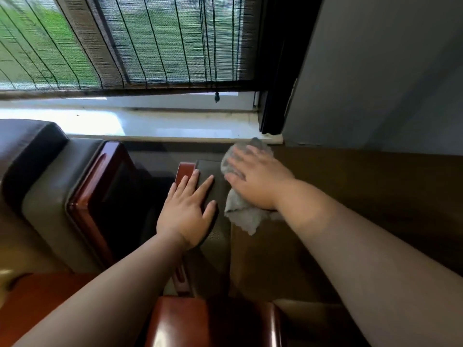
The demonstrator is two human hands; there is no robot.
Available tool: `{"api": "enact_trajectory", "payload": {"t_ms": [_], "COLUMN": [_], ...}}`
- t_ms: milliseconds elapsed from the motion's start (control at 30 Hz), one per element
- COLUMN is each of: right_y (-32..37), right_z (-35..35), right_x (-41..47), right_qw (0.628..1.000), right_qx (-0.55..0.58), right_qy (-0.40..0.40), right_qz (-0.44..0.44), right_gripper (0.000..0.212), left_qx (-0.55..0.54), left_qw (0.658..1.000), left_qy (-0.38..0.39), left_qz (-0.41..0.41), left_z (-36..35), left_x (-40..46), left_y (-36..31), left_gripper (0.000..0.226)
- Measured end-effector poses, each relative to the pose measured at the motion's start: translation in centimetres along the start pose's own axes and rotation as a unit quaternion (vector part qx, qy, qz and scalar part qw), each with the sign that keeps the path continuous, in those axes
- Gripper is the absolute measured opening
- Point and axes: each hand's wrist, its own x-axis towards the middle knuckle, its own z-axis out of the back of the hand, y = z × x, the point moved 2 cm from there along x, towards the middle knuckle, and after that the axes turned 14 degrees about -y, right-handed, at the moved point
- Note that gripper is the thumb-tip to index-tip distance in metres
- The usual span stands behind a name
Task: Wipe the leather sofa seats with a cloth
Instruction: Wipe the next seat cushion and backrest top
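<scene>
The right hand (253,179) lies flat, fingers spread, pressing the grey cloth (241,214) onto the sofa (350,196) near the window sill (150,126). The left hand (188,209) rests open on the armrest (215,169), bracing. I'd say keep that palm flat and the pressure even, overlap the strokes, and work into the seam beside the armrest.
</scene>
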Motion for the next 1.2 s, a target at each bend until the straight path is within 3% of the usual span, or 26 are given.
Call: {"api": "enact_trajectory", "payload": {"t_ms": [133, 267, 367, 467, 633, 700, 800, 900, 1033, 1200], "right_y": [-5.7, -1.7, 1.9, 0.8, -4.3, -2.8, 1.6, 4.5, 5.0, 4.6], "right_z": [1.4, -0.2, -1.2, -1.1, -0.5, -0.2, 0.4, -1.2, -1.5, 3.3], "right_x": [-3.2, -5.2, -7.1, -9.6, -17.7, -21.3, -26.1, -33.5, -43.6, -52.3], "right_qw": [0.988, 0.988, 0.995, 0.995, 0.972, 0.97, 0.959, 0.937, 0.876, 0.843], "right_qx": [-0.032, -0.065, -0.063, -0.029, -0.013, 0.025, 0.105, 0.124, 0.22, 0.276], "right_qy": [-0.045, -0.023, -0.044, -0.095, -0.185, -0.147, -0.016, 0.089, 0.1, 0.088], "right_qz": [-0.148, -0.141, -0.057, -0.002, -0.147, -0.192, -0.261, -0.313, -0.418, -0.453], "right_gripper": [0.074, 0.094, 0.082, 0.064, 0.051, 0.047, 0.021, 0.032, 0.035, 0.025], "left_qx": [-0.005, -0.002, -0.007, -0.012, 0.009, 0.018, 0.02, 0.053, -0.002, -0.124], "left_qw": [1.0, 1.0, 1.0, 1.0, 0.997, 0.997, 0.994, 0.986, 0.967, 0.964], "left_qy": [0.0, 0.005, 0.0, -0.01, -0.011, 0.014, 0.074, 0.147, 0.236, 0.225], "left_qz": [0.005, 0.002, 0.0, 0.004, 0.073, 0.077, 0.081, 0.051, 0.099, 0.069], "left_z": [0.0, 0.1, -0.1, -0.2, 0.6, 0.8, 1.7, 3.4, 5.0, 7.9], "left_x": [-0.1, -0.1, 0.0, -0.2, -0.8, -1.5, -5.0, -12.0, -25.1, -35.3], "left_y": [0.1, -0.1, 0.1, 0.4, -0.4, -0.6, -0.5, -0.3, -0.7, -8.3], "left_gripper": [0.064, 0.065, 0.066, 0.064, 0.066, 0.065, 0.068, 0.07, 0.064, 0.056]}}
